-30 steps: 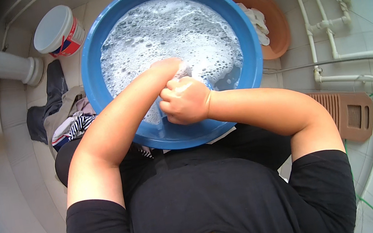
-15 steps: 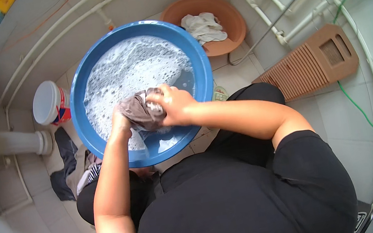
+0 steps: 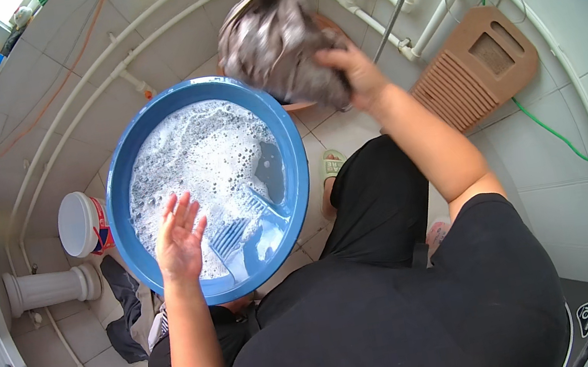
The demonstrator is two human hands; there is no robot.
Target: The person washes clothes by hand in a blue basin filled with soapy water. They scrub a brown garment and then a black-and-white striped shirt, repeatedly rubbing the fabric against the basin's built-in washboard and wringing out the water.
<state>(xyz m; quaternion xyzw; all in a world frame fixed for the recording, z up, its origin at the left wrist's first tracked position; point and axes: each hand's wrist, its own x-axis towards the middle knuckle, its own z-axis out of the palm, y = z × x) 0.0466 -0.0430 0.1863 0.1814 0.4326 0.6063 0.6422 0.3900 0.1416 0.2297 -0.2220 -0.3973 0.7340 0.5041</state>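
My right hand (image 3: 362, 79) is raised beyond the blue basin's right rim, its fingers closed on a bunched, wet grey-brown garment (image 3: 267, 44). The cloth hangs over a terracotta-coloured basin (image 3: 327, 25) and hides most of it. My left hand (image 3: 180, 240) is open and holds nothing, fingers apart, palm up above the near left part of the blue basin (image 3: 120, 212). Foamy water (image 3: 196, 153) fills that basin. A ribbed blue washboard (image 3: 229, 237) shows partly through the suds near my left hand.
A brown washboard (image 3: 473, 68) leans at the right wall by a green hose (image 3: 558, 137). Left of the basin stand a white lidded bucket (image 3: 77, 224) and a pale column (image 3: 51, 289), with dark clothes (image 3: 124, 309) on the floor. White pipes (image 3: 201, 1) line the walls.
Both hands gripped the garment over the suds before. The left hand has let go and opened; the right hand has carried the garment up and right, over the terracotta basin. The view has shifted.
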